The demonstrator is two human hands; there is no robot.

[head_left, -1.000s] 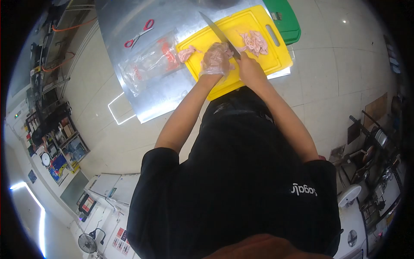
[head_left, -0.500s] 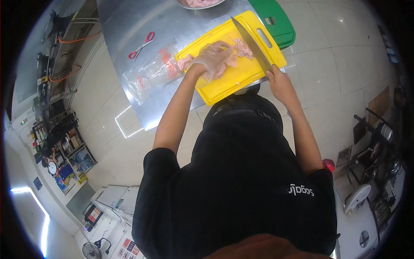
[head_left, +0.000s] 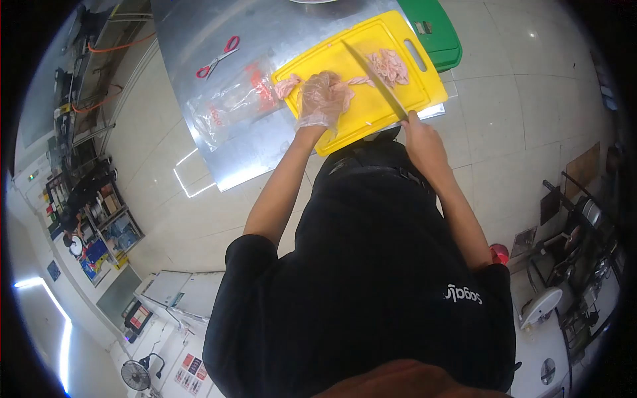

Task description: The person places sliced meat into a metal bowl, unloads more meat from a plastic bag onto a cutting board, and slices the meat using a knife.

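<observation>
In the head view, your left hand [head_left: 323, 96], in a thin clear glove, is bent over the pale meat [head_left: 348, 98] on the yellow cutting board [head_left: 345, 130] and seems to be gripping it, though the wrinkled plastic hides just where your fingertips lie. Your right hand [head_left: 423, 136], bare, is closed around the handle of the knife [head_left: 379, 83], whose blade slants across the board between your left hand and the cut pile [head_left: 389, 66] beyond it. A thin strip of meat [head_left: 359, 81] runs from your gloved fingers toward the blade, and that strip is where I would expect trouble: it leads the edge straight to your fingertips, and if they reach forward rather than curl back, a stroke could nick the glove or the skin. The loose plastic could also bunch up under the edge and leave a shred among the meat. Raw meat tends to be slick, so a weak hold may let the piece skid and turn the cut aside. Your knife hand is out at the near rim of the board, close to the edge of the steel table [head_left: 249, 162], so pressing hard there could make the board shift. The small piece [head_left: 287, 86] at the board's left end sits right by the plastic bag [head_left: 232, 99], where a careless nudge of your left wrist could push it off.
</observation>
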